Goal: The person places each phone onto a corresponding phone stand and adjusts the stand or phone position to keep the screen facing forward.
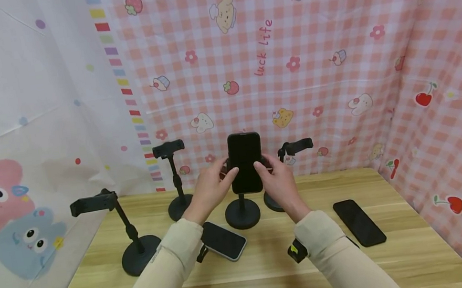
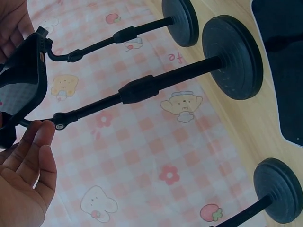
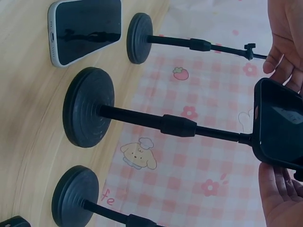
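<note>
Both hands are at a black smartphone (image 1: 246,161) that stands upright at the top of the middle phone stand (image 1: 243,214). My left hand (image 1: 210,187) grips its left edge, thumb on the screen side and fingers reaching behind. On the opposite edge, my right hand (image 1: 280,183) holds it the same way. In the left wrist view, the left fingertips (image 2: 45,132) are beside the joint below the holder. The right wrist view shows the phone's lower end (image 3: 265,123) over the stand's pole, with the right hand (image 3: 284,196) along one side. The clamp is mostly hidden behind the phone.
Stands with bare holders are at the front left (image 1: 140,253), back left (image 1: 181,207) and behind the right hand (image 1: 274,201). A silver-edged phone (image 1: 224,241) lies by the left cuff, and a black phone (image 1: 359,222) lies at the right. Patterned cloth (image 1: 314,81) hangs behind the table.
</note>
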### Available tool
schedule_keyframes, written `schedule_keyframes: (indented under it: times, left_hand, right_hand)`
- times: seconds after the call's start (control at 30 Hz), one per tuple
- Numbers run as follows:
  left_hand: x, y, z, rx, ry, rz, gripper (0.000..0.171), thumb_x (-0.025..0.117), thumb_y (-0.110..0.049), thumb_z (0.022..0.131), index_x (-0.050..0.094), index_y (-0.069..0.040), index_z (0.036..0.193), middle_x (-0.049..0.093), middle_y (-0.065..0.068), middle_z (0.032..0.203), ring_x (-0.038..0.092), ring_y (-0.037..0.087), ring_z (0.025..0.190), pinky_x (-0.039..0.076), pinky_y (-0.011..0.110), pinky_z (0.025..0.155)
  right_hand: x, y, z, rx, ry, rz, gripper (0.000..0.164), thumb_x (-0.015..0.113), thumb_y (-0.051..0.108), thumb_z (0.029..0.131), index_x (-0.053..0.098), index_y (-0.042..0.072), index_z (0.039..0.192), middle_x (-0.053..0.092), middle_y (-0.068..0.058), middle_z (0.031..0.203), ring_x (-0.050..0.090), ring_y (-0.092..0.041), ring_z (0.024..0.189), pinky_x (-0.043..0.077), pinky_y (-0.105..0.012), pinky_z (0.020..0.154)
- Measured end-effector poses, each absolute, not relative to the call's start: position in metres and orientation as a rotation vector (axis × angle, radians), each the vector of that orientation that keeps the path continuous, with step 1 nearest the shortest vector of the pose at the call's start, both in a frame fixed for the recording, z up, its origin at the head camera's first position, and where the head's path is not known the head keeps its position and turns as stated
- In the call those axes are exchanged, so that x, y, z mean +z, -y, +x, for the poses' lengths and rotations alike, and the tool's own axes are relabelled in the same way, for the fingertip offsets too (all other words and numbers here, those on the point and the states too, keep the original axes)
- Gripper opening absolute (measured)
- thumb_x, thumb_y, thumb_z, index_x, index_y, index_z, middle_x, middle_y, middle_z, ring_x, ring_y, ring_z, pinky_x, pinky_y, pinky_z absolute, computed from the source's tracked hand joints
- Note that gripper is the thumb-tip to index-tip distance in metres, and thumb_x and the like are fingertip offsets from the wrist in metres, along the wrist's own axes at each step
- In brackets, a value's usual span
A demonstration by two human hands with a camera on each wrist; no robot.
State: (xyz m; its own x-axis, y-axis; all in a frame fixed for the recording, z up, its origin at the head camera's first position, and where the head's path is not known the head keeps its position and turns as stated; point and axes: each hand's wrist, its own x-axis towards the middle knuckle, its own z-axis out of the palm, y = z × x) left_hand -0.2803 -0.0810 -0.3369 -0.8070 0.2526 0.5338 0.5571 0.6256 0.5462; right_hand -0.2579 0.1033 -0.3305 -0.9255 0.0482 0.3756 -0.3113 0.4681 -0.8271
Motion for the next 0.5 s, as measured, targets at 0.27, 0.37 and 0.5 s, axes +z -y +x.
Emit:
schedule_keyframes:
  times: [0.27,0.37,0.5]
  left_hand:
    - [-0.345,0.085,-0.275,-1.005,2.502,-0.63,0.045,0.057,-0.033,0.095,0.056,-0.004,0.13,0.071,0.01,0.093,0.064,0.016,0.078,0.058,0.04,0.071]
    - [-0.348,0.086,-0.273,-0.963,2.518,-0.643,0.037,0.057,-0.032,0.095,0.06,-0.006,0.121,0.071,0.008,0.091,0.063,0.015,0.076,0.057,0.04,0.07]
    - [-0.354,0.089,-0.27,-0.915,2.539,-0.648,0.037,0.058,-0.031,0.095,0.06,-0.006,0.122,0.072,0.008,0.091,0.064,0.016,0.075,0.058,0.039,0.07]
  right_hand:
    - [-0.335,-0.114,-0.258,1.467,2.409,0.229,0.046,0.052,0.035,0.098,0.053,0.008,0.135,0.064,-0.016,0.121,0.064,-0.025,0.096,0.056,-0.046,0.082]
    - [-0.337,-0.121,-0.258,1.467,2.434,0.236,0.05,0.052,0.037,0.098,0.051,0.006,0.136,0.064,-0.017,0.122,0.064,-0.025,0.097,0.054,-0.048,0.085]
    - [-0.337,-0.13,-0.255,1.442,2.467,0.239,0.05,0.051,0.037,0.098,0.051,0.004,0.136,0.065,-0.019,0.117,0.063,-0.027,0.099,0.051,-0.05,0.089]
